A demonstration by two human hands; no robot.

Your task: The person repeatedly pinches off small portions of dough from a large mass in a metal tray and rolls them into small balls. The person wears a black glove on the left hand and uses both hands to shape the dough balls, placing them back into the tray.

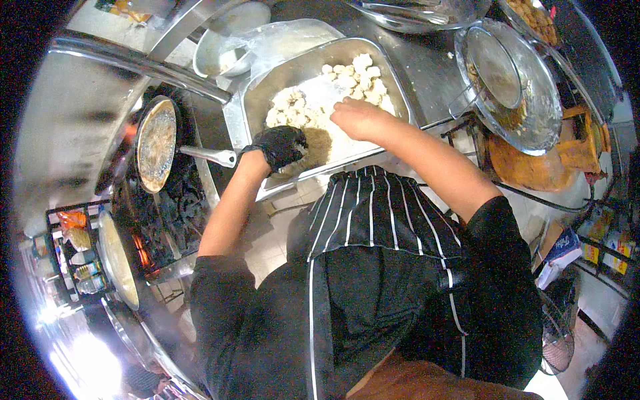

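A deep rectangular metal tray (390, 60) stands before me, with white flour (323, 100) spread over its bottom. Pale flour-coated chunks (288, 108) lie in it at the left, and more chunks (363, 77) are heaped at the far right. My left hand (281, 148), in a black glove, is low over the tray's near left part, fingers curled. Beside it lies a grey-brown patch (319, 143), powder or shadow, I cannot tell. My right hand (360, 120) is bare, over the flour, with its fingers drawn together; what they hold, if anything, is hidden.
Left of the tray, a long-handled frying pan (157, 143) sits on the stove, and a second round pan (119, 261) stands nearer, beside a flame. A bowl (233, 33) and clear plastic bag (287, 43) are behind the tray. At right, a sieve (492, 67) rests in a metal bowl (543, 113).
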